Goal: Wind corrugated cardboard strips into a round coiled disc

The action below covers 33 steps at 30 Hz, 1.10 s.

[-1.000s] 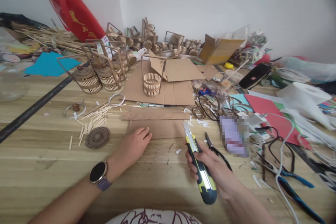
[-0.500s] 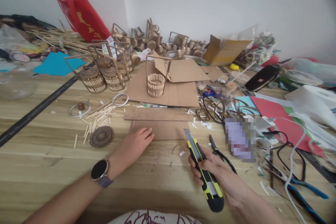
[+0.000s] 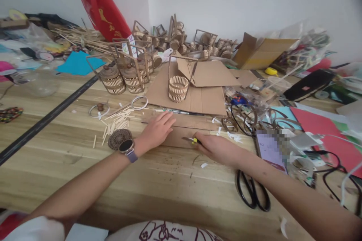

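My left hand [image 3: 157,130] lies flat with fingers stretched out on a strip of brown cardboard [image 3: 181,137]. A watch with a purple strap is on that wrist. My right hand [image 3: 216,147] is wrapped round a yellow and black utility knife [image 3: 194,140], most of its handle hidden in the palm. Its blade points left, over the cardboard strip; whether it touches cannot be made out. Behind the strip, a small slatted basket [image 3: 178,88] with a tall handle stands on a larger cardboard sheet [image 3: 209,103]. A round coiled disc [image 3: 120,138] lies left of my left hand.
Black-handled scissors [image 3: 253,192] lie partly under my right forearm. Loose wooden sticks [image 3: 120,120] are scattered at left, with lidded baskets [image 3: 113,79] behind. An open cardboard box [image 3: 263,54] and many small baskets line the wall. Papers and cables crowd the right side.
My right hand has moved forward and left, bringing the knife from upright in front of me down over the cardboard strip. My left hand has slid further onto the cardboard. The view has shifted left.
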Motion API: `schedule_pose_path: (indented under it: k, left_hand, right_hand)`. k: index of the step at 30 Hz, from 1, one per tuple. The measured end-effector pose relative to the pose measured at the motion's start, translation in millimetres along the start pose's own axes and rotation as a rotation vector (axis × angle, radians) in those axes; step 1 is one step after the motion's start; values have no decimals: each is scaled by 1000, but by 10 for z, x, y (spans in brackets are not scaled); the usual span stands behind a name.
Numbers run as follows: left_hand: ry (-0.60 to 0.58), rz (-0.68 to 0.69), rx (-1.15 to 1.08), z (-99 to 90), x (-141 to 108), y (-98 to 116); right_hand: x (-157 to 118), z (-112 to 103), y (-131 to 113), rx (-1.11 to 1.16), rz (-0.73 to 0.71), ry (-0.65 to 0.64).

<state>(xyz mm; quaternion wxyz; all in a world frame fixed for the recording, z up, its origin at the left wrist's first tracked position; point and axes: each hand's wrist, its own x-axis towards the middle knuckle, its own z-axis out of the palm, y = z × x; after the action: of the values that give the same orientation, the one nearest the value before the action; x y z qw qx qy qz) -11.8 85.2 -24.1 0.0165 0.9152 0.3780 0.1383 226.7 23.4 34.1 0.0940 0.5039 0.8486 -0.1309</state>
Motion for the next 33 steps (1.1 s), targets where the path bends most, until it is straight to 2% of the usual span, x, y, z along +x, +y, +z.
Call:
schedule_pose_path:
  k: [5,10,33]
  left_hand:
    - [-35,-6,98,225,169,-61]
    - [-75,-12,99,354,180,-69]
    - [-94,-28,75,317,176,-51]
  right_hand:
    - [267,112,-67,-102,-75,-29]
    - [329,115,-101,-170,-94,-52]
    - [383,67,-112,-247,-129,-70]
